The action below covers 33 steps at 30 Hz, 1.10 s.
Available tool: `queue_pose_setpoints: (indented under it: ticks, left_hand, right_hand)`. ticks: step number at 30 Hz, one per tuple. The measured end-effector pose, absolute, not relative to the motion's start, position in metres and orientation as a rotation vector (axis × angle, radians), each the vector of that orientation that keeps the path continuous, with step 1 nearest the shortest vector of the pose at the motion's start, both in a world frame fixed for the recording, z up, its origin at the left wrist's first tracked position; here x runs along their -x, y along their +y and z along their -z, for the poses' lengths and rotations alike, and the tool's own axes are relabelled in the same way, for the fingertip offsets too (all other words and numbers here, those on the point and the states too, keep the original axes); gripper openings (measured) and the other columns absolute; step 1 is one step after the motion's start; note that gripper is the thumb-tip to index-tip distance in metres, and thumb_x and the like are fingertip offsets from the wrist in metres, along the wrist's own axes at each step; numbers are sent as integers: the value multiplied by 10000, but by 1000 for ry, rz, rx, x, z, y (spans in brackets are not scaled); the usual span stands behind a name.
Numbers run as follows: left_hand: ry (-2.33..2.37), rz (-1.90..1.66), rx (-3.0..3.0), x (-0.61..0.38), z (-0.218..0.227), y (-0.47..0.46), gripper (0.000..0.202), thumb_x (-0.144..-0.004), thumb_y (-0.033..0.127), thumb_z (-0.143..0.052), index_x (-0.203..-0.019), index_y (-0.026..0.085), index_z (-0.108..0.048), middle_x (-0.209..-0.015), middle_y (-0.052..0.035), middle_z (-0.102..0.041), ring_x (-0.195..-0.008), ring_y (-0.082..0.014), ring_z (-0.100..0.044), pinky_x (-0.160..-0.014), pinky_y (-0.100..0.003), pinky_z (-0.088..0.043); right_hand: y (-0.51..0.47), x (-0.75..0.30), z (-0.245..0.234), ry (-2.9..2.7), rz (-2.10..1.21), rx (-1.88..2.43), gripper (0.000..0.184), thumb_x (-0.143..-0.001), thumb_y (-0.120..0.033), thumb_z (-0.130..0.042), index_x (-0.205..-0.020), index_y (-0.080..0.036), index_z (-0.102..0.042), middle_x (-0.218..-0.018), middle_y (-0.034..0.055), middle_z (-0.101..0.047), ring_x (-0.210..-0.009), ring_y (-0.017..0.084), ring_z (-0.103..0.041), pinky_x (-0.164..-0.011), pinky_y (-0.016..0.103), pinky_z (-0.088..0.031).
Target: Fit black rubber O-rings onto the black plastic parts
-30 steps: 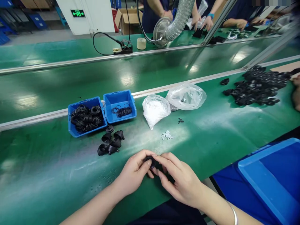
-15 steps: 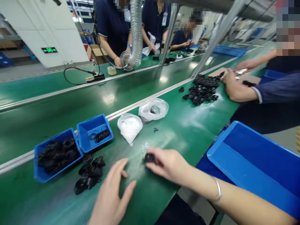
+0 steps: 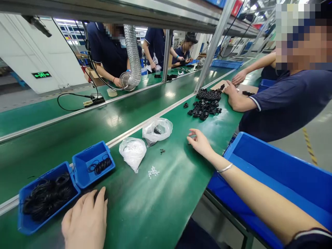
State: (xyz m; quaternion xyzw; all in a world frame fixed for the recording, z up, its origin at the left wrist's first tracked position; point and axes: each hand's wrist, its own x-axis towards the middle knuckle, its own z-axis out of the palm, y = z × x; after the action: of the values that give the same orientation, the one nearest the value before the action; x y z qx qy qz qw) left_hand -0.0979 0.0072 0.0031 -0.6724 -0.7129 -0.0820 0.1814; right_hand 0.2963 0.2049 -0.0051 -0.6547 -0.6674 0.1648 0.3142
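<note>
My left hand (image 3: 85,221) lies flat at the near left of the green bench (image 3: 160,200), fingers stretched out over the spot just in front of two blue bins. It hides whatever lies under it. The bigger bin (image 3: 26,226) holds many black rubber rings; the smaller bin (image 3: 85,159) holds a few. My right hand (image 3: 199,141) reaches out to the right over the bench, fingers apart, and nothing shows in it. It points toward a pile of black parts (image 3: 206,105) farther along.
A white bag of small parts (image 3: 132,152), a clear bag (image 3: 157,129), loose white bits (image 3: 153,172) and black bits (image 3: 162,151) lie mid-bench. A large blue crate (image 3: 272,166) stands at my right. A co-worker's hand (image 3: 233,97) rests by the pile. Other people work across the conveyor.
The view swung right. My right hand, which held a black part, moved out to the right and now shows nothing. My left hand slid left toward the bins.
</note>
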Motion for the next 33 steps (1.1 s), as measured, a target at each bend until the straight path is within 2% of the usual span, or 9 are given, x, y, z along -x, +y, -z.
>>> queue_pose_setpoints:
  ticks: [3,8,12,18,21,23,26,29,33]
  left_hand:
    - [-1950,200,1977,101,1,11,334,-960,248,-398,-1186,126,-613,-1101,-155,-661,-1025,-315,-610,-842,-440,-422]
    - [-1766,372,2319,87,2,5,321,-928,300,-513,-1198,167,-624,-1097,-132,-677,-936,-286,-653,-824,-412,-447]
    - [-2122,1002,2509,62,0,-7,305,-922,337,-533,-1200,231,-599,-1128,-101,-645,-884,-213,-655,-790,-330,-489]
    - [-2961,2158,2328,41,-7,-12,287,-921,452,-535,-984,177,-585,-683,-32,-666,-611,-138,-602,-617,-251,-471]
    - [-3143,2551,1998,40,-11,-10,304,-906,467,-563,-927,164,-555,-701,-47,-684,-593,-129,-616,-595,-245,-475]
    - [-3184,2725,1833,41,-12,-10,313,-881,475,-596,-905,167,-546,-754,-55,-676,-670,-175,-680,-588,-260,-502]
    - [-3147,2852,1804,42,-11,-10,313,-867,477,-605,-864,176,-517,-918,-72,-659,-698,-217,-721,-521,-264,-505]
    - [-3138,2844,1895,43,-12,-11,279,-892,447,-567,-856,186,-474,-1073,-82,-644,-564,-159,-698,-446,-231,-449]
    - [-3181,2736,1945,40,-16,-12,201,-955,397,-456,-990,202,-488,-1000,-53,-681,-389,-51,-564,-391,-182,-357]
  right_hand:
    - [182,-268,3,-2015,-593,1469,189,-887,-257,-562,-1014,-144,-647,-945,63,-653,-669,127,-619,-651,269,-523]
    - [157,-221,-7,-2235,-678,1182,103,-897,-199,-577,-854,-164,-664,-861,32,-628,-708,122,-594,-697,265,-494]
    - [141,-199,-7,-2339,-721,1065,60,-890,-182,-607,-855,-174,-655,-830,15,-614,-711,122,-581,-676,248,-483]
    - [123,-193,3,-2399,-665,1030,73,-921,-173,-564,-934,-169,-635,-879,34,-579,-713,133,-558,-666,265,-475]
    - [123,-195,8,-2398,-673,1030,78,-928,-179,-558,-903,-173,-632,-874,44,-584,-772,156,-566,-698,281,-477]
    - [124,-196,9,-2388,-744,1043,82,-930,-197,-563,-901,-182,-638,-879,46,-592,-723,148,-559,-669,280,-476]
    - [126,-198,11,-2361,-825,1050,119,-943,-231,-549,-912,-204,-661,-913,51,-609,-714,149,-571,-665,286,-480]
    - [126,-199,13,-2319,-848,1069,149,-948,-257,-545,-883,-217,-673,-905,47,-614,-773,167,-591,-701,297,-484]
    - [125,-199,14,-2287,-867,1125,154,-937,-284,-564,-842,-213,-662,-854,35,-602,-700,155,-562,-631,288,-459]
